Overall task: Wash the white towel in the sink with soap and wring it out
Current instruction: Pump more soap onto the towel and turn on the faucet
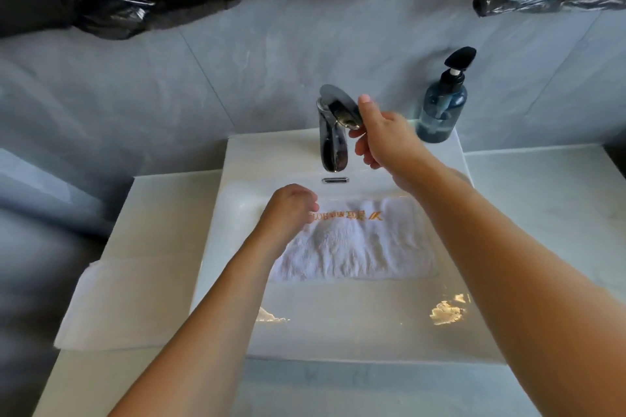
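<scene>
Over on the left counter you had a folded white cloth point(111, 301) just sitting there, not in play. Your left hand point(288, 210) was down in the sink point(338, 325), fingers curled onto the left end of the white towel point(355, 244), looked like a pinch on the fabric. The towel lay flat in the basin with its long axis running left to right, gold lettering along the far edge, directly below the faucet point(333, 129). Your right hand point(379, 135) was up at the faucet lever, thumb on top and fingers loosely wrapped under its tip. No water visible running. The soap bottle point(442, 105) stood just right of that hand, so I'd guess the right one reaches it easiest.
</scene>
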Demonstrator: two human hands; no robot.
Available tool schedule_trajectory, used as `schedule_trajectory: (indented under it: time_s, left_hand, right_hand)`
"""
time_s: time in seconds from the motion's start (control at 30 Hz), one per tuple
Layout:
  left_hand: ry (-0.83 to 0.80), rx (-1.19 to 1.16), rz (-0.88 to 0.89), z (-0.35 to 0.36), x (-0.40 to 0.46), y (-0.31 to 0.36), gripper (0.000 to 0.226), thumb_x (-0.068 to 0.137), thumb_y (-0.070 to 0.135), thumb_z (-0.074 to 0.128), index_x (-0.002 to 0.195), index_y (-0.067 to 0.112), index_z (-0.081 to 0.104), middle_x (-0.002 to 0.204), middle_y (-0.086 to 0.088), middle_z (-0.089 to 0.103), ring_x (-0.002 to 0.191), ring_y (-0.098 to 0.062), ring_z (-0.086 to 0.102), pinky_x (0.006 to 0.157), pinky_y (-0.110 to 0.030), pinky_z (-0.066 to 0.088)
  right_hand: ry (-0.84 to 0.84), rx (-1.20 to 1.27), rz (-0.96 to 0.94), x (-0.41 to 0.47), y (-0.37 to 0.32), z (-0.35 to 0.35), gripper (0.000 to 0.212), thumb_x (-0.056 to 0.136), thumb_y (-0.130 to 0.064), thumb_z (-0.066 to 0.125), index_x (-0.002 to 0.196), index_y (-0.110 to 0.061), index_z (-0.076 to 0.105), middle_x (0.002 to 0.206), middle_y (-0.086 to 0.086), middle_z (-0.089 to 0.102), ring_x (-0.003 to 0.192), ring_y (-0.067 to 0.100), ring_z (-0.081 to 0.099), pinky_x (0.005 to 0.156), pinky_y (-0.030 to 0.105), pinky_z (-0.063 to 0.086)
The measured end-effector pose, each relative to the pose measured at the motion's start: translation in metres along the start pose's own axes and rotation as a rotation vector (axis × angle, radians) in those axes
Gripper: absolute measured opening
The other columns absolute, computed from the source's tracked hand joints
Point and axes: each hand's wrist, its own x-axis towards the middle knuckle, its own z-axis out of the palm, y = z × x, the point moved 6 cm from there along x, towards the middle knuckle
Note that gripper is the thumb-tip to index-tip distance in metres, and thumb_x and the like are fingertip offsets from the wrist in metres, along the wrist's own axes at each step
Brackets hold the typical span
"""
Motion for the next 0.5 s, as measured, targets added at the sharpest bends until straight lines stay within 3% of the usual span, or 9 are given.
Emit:
schedule_trajectory:
  time_s: [0.17,0.3,0.5]
  left_hand:
    - [-0.022,0.091,-0.028,-0.011,0.016,-0.011,0.018,0.093,0.012,0.049,0.098,0.006,0.065,0.091,-0.008,0.072,0.072,-0.019,0.062,0.076,-0.034,0.049]
    - [-0.056,0.163,-0.055,-0.009,0.026,-0.024,0.020,0.090,0.013,0.051,0.097,0.002,0.066,0.104,-0.019,0.071,0.077,-0.025,0.059,0.075,-0.035,0.048]
    - [-0.042,0.241,-0.041,-0.012,0.036,-0.049,0.019,0.094,0.017,0.046,0.097,0.007,0.061,0.109,-0.020,0.068,0.083,-0.028,0.062,0.078,-0.036,0.049]
  right_hand:
    - [0.028,0.049,0.061,0.007,-0.003,0.010,0.038,0.102,-0.028,0.042,0.076,-0.008,0.059,0.049,-0.003,0.050,0.047,0.017,0.038,0.047,0.027,0.032]
    - [0.043,0.048,0.076,0.012,-0.005,0.009,0.032,0.100,-0.026,0.043,0.080,-0.007,0.058,0.054,0.000,0.043,0.050,0.018,0.032,0.050,0.029,0.028]
    - [0.080,0.071,0.057,0.016,-0.015,0.011,0.030,0.098,-0.023,0.044,0.074,-0.008,0.053,0.052,-0.004,0.043,0.047,0.016,0.030,0.045,0.026,0.026]
